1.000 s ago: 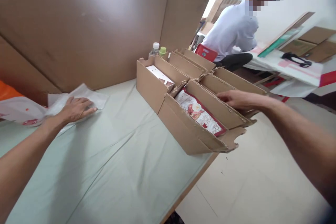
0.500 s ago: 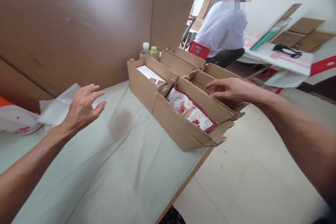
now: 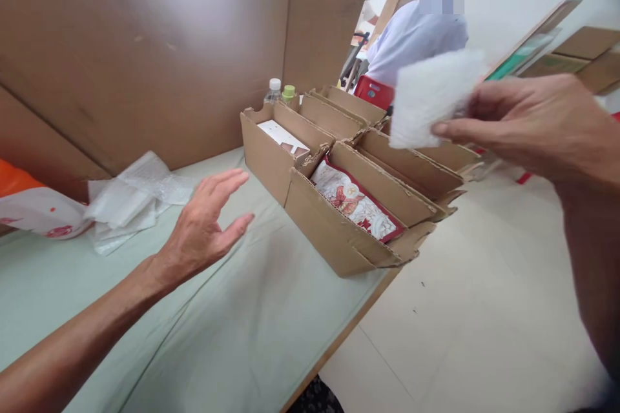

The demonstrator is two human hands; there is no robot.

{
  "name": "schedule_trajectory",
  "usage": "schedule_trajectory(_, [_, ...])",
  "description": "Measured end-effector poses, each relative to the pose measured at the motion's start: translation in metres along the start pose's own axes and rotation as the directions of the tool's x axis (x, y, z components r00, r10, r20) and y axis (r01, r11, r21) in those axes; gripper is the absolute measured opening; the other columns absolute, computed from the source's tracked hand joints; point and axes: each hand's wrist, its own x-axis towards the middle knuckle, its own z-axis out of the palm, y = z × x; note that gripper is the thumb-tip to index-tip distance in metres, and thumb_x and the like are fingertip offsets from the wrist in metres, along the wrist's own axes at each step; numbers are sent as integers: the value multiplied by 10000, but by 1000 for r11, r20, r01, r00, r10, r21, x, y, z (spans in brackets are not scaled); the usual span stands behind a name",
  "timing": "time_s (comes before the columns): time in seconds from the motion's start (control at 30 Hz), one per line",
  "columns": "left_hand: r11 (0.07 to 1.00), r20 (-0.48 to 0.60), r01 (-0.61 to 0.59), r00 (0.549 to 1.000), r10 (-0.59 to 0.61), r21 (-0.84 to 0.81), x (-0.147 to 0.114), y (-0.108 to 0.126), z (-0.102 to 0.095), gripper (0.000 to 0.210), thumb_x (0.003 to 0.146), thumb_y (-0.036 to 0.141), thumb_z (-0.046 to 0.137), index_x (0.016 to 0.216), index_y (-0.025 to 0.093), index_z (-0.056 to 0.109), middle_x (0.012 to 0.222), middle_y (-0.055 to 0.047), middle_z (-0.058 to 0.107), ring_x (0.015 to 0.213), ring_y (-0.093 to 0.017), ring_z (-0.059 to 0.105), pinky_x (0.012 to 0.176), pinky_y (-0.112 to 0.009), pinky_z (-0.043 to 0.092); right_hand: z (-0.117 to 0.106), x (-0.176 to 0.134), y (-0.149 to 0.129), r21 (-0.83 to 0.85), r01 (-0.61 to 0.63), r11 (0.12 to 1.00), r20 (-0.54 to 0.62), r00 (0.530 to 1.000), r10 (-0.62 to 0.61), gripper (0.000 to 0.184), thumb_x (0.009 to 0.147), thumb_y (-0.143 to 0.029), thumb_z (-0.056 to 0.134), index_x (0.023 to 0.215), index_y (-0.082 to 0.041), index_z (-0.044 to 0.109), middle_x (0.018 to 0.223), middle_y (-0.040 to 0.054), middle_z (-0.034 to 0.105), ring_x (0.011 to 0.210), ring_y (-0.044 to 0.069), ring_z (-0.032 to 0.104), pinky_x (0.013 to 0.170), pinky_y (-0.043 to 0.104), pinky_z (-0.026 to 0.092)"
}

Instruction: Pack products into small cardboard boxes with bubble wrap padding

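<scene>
Pinched between the thumb and fingers of my right hand [image 3: 527,119] is a white, folded sheet [image 3: 429,97] that looks like foam or bubble wrap. It is raised above the right side of the open cardboard boxes [image 3: 314,197]. My left hand [image 3: 208,222] hovers over the table with its fingers apart and nothing in it. In the front box lies a red and white printed packet [image 3: 356,197]. The box behind it on the left holds a white carton [image 3: 285,139]. The insides of the boxes at the right are partly hidden.
Clear wrapping sheets [image 3: 133,197] and an orange and white bag [image 3: 39,206] lie at the left of the table. Two bottles, one white-capped [image 3: 274,90], stand behind the boxes. A tall cardboard panel [image 3: 194,45] borders the back. A person [image 3: 411,35] sits beyond.
My right hand has come up out of a right-hand box, now with the white sheet in it. My left hand has moved right, toward the boxes, still open.
</scene>
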Motion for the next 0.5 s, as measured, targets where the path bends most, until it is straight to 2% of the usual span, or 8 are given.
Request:
schedule_trajectory(0.07, [939,-15,94,994,-105,-332,11,26,11,730,851,430,723,1502,298,421,1483,-121,558,1334,-293,568,1057,-472,513,4,-15,-41,176,225,958,-1,974,-229,151,842,-325,668,766,-196,644,750,4,664,678,115,554,625,286,400])
schedule_trajectory(0.13, [749,28,199,972,-235,-632,18,44,22,771,842,514,714,1508,285,402,1426,-122,599,1239,-277,632,967,-412,562,20,-23,-77,367,414,833,214,834,-509,121,826,-309,675,783,-197,688,721,-15,684,643,106,571,609,266,422])
schedule_trajectory(0.2, [573,134,335,922,-364,-748,18,48,25,687,855,555,679,1435,240,488,1241,-113,693,1010,-235,707,813,-339,590,36,-17,-92,500,437,748,338,696,-633,133,829,-318,690,854,-195,733,767,-10,726,671,117,612,638,261,463])
schedule_trajectory(0.23, [531,180,406,887,-426,-744,14,44,23,655,853,560,678,1392,221,528,1130,-98,720,885,-207,709,728,-301,580,41,-7,-89,522,413,746,326,712,-622,164,847,-330,685,901,-188,747,817,6,746,707,128,634,670,265,485])
schedule_trajectory(0.27, [524,202,468,851,-485,-711,8,37,17,639,843,560,688,1359,208,556,1033,-79,728,780,-180,689,651,-268,554,45,6,-81,513,375,772,283,776,-564,192,875,-333,666,943,-175,754,872,28,759,744,138,649,705,272,503])
schedule_trajectory(0.33, [593,157,555,793,-588,-583,-6,15,-1,639,817,557,712,1332,201,585,892,-37,705,650,-141,621,546,-222,482,51,42,-54,436,264,860,168,915,-366,204,913,-290,622,959,-146,759,910,62,764,760,144,655,736,282,513])
schedule_trajectory(0.37, [651,99,582,777,-621,-488,-13,2,-12,638,813,552,712,1332,203,591,840,-16,683,618,-129,587,522,-211,451,56,61,-38,361,208,909,172,943,-284,182,905,-239,622,950,-137,766,893,63,764,749,141,651,741,280,508])
schedule_trajectory(0.5, [802,-133,593,803,-582,70,-22,-51,-58,559,826,511,631,1302,217,643,664,55,534,543,-100,416,506,-207,350,95,125,1,144,168,975,357,910,-210,147,767,-82,707,866,-122,808,763,8,764,691,105,641,740,243,468])
